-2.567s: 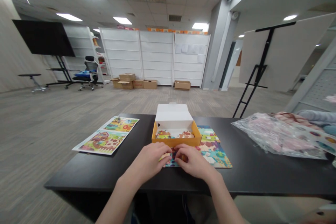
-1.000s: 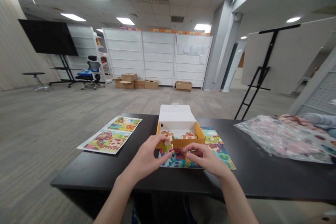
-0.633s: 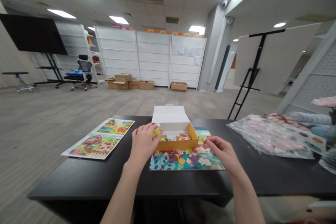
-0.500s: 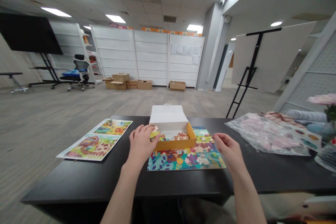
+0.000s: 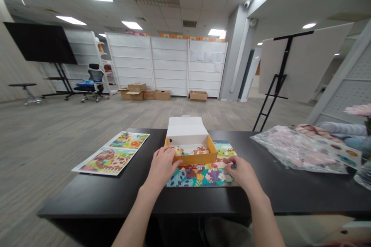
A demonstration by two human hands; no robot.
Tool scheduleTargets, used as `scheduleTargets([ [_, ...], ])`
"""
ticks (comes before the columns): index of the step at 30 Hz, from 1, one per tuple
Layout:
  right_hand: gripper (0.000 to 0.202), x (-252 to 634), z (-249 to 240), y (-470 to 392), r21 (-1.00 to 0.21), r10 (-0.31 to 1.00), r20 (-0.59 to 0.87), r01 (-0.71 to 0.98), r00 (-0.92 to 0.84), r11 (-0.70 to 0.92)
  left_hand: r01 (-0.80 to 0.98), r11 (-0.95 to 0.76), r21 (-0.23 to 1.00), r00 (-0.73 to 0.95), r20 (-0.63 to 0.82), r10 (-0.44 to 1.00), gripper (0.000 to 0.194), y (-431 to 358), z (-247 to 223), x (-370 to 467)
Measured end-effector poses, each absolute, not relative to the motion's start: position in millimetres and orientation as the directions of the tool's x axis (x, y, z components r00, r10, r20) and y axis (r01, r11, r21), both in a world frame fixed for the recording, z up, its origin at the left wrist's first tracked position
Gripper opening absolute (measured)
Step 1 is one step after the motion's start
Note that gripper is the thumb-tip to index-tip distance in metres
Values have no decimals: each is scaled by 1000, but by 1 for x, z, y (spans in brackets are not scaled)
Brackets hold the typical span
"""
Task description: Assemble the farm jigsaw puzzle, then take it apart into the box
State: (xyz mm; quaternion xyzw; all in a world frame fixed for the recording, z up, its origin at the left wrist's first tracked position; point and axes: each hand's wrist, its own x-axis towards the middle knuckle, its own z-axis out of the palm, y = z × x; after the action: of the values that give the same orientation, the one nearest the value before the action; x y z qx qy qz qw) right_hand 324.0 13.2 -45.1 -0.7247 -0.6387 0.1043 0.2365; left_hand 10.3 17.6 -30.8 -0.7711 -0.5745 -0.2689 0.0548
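An orange-yellow box (image 5: 197,159) stands on the black table with its white lid (image 5: 187,126) folded back. Inside it lie loose puzzle pieces (image 5: 200,149). My left hand (image 5: 164,164) is closed on the box's near left corner, the thumb against the front wall. Partly under and in front of the box lies a colourful animal puzzle (image 5: 213,176). Over its right part, my right hand (image 5: 242,170) is pinched, fingertips low at the picture. A small dark purple spot shows between those fingers; whether it is a piece or the picture behind, I cannot tell.
Left on the table (image 5: 116,197) lies a printed picture sheet (image 5: 114,158) with farm and animal scenes. To the right are a clear plastic bag (image 5: 298,150) with pink contents, rolled yarn-like bundles and a pink flower (image 5: 358,110). Beyond stand a black easel frame and cardboard boxes.
My right hand has moved left and down from the puzzle's right edge onto its picture. My left hand has come down from the box's opening to its front left corner. The view has shifted slightly.
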Motion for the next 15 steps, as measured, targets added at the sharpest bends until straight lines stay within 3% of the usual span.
scheduleTargets([
  [6, 13, 320, -39, 12, -476, 983, 115, 877, 141, -70, 896, -336, 289, 136, 543, 829, 8, 24, -41, 5],
  [15, 17, 329, -46, 18, -470, 986, 165, 879, -7, 85, 872, -390, 296, 139, 615, 776, 10, 25, -44, 3],
])
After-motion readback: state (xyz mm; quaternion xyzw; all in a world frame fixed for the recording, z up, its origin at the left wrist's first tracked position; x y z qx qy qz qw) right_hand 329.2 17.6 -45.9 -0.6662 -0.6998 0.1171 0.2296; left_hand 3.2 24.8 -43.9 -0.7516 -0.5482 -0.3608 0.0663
